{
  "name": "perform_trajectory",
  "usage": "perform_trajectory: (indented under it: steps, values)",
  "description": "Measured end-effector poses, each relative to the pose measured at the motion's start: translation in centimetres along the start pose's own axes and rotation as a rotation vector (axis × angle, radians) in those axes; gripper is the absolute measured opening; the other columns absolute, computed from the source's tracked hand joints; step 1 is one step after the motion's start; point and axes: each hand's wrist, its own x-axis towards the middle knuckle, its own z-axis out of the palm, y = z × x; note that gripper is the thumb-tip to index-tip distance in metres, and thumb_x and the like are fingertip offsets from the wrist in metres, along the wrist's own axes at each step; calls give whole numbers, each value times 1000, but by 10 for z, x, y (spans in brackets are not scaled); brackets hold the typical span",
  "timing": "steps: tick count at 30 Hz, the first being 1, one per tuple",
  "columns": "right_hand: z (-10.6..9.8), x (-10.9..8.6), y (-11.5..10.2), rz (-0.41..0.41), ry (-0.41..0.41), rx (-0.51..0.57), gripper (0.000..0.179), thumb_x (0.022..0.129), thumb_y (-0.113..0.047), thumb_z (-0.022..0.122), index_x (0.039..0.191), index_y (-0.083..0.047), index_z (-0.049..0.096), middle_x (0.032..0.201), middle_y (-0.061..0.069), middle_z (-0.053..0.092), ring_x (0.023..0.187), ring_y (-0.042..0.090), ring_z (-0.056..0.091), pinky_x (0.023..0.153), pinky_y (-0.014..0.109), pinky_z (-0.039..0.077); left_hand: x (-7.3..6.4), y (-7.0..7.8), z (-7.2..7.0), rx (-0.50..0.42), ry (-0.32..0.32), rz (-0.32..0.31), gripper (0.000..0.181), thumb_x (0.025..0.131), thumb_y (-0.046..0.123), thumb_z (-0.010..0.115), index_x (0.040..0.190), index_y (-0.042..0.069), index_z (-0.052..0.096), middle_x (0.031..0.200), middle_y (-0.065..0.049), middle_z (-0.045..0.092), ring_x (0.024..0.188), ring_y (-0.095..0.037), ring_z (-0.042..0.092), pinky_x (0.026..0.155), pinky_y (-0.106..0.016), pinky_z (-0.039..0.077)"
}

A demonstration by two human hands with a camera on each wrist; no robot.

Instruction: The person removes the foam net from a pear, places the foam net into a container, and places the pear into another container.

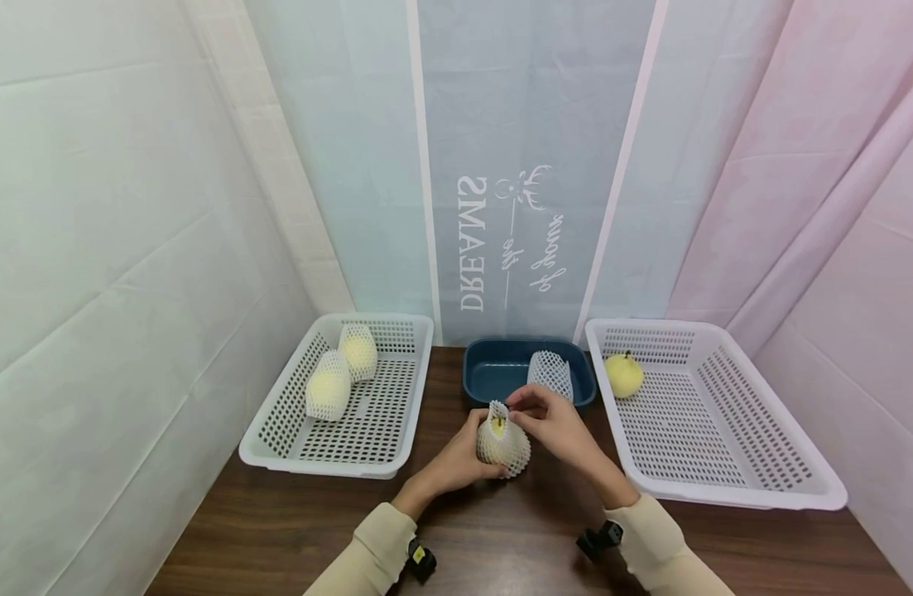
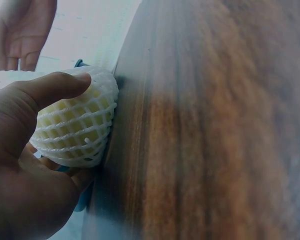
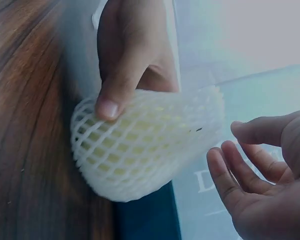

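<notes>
A yellow pear in a white foam net sleeve is held just above the wooden table's middle. My left hand grips it from the left side, thumb pressed on the net, as the left wrist view shows. The sleeve covers the pear's body, and its loose open end extends past the stem. My right hand is beside that open end. Its fingers are slightly bent and apart from the net in the right wrist view, with nothing between them.
Behind the hands stands a dark blue bin containing white foam netting. A white basket on the left holds two net-covered pears. In the right white basket lies a bare yellow pear. Curtains hang behind.
</notes>
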Motion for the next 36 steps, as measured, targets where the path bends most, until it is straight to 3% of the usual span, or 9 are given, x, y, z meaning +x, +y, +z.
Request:
perform_trajectory:
  steps: [10,17,21,29,36]
  values:
    - [5,9,-19,-90,-58,32,18,100,-2,71,118,-1,69,116,18,72,106,31,75,86,28,60,0,0,-1,4,-15,0,87,86,23,91,152,20,35,149,-9,51,130,-23,58,109,-46,48]
    - [13,13,-25,-236,-90,-119,14,98,1,73,111,-5,72,110,9,74,102,26,75,88,34,62,-3,3,-2,23,-22,3,86,88,24,90,153,21,34,152,-11,48,131,-26,57,108,-47,49]
    - [17,14,-26,-274,-99,-209,12,98,-3,74,109,-7,73,108,4,74,99,21,74,86,33,62,-5,3,-2,22,-24,10,84,88,24,89,152,20,34,152,-10,48,130,-26,57,108,-47,49]
    - [16,12,-22,-239,-111,-291,14,96,0,75,107,-7,73,105,4,73,96,20,74,85,43,63,-5,0,-1,16,-35,15,84,89,26,88,152,22,35,147,-10,51,125,-23,59,103,-43,51]
    - [14,10,-21,-225,-81,-371,14,93,0,78,101,-10,72,101,3,71,90,18,72,77,31,62,-5,-2,-1,15,-39,23,85,89,26,88,154,21,34,148,-9,52,126,-23,59,102,-41,52]
